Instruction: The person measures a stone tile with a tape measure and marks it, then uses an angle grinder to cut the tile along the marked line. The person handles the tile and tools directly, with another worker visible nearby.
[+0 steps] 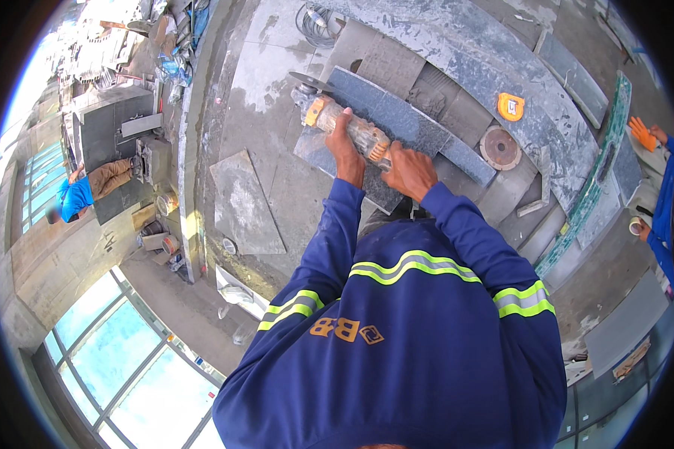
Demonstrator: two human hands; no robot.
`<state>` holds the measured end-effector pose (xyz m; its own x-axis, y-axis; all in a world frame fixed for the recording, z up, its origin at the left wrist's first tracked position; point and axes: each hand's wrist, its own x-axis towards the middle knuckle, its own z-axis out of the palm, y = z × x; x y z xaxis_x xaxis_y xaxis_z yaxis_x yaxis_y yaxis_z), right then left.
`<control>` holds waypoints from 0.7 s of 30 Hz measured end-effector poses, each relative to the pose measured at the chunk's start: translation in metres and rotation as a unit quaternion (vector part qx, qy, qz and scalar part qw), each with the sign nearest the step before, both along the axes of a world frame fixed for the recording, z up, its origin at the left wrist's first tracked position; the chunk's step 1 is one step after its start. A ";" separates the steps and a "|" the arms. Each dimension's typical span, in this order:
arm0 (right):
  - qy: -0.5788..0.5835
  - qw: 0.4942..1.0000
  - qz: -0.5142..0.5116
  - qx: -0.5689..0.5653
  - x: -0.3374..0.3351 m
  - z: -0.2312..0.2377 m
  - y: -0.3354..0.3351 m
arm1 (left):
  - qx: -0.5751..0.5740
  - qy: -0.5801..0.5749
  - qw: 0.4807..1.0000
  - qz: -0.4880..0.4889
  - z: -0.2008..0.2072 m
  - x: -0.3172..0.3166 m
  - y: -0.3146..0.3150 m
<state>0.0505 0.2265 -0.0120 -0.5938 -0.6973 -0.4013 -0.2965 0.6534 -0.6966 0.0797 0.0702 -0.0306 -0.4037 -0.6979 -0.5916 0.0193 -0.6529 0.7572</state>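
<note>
On the dusty concrete floor (258, 123) of a work site, a dark stone slab (389, 103) lies partly below an orange grinder (361, 135). The left hand (342, 146) has its fingers wrapped around the front body, the right hand (410, 172) around the rear end, probably for sharing the weight and steadying the disc (311, 81).

A grey, dust-smeared floor (266, 127) carries the stonework. On its left lies a wedge-shaped stone slab (247, 209); at the far side, a coiled cable (305, 31). Dark stone slabs (419, 121) overlap in the middle. Rightward, a long mottled slab (472, 56) bears an orange tape measure (510, 106), near a brownish cutting disc (500, 147).
</note>
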 end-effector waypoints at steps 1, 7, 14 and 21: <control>0.004 1.000 0.001 0.007 0.000 0.002 0.000 | -0.002 0.003 1.000 -0.001 -0.001 0.000 0.000; 0.014 1.000 0.002 0.025 0.000 0.006 0.004 | 0.000 -0.003 1.000 0.012 -0.002 0.002 0.005; 0.024 1.000 0.001 0.014 -0.004 0.003 -0.001 | -0.005 0.001 1.000 0.002 0.001 -0.004 -0.001; 0.022 0.999 0.001 0.025 -0.001 0.005 0.009 | 0.009 -0.006 1.000 0.012 -0.001 -0.002 0.010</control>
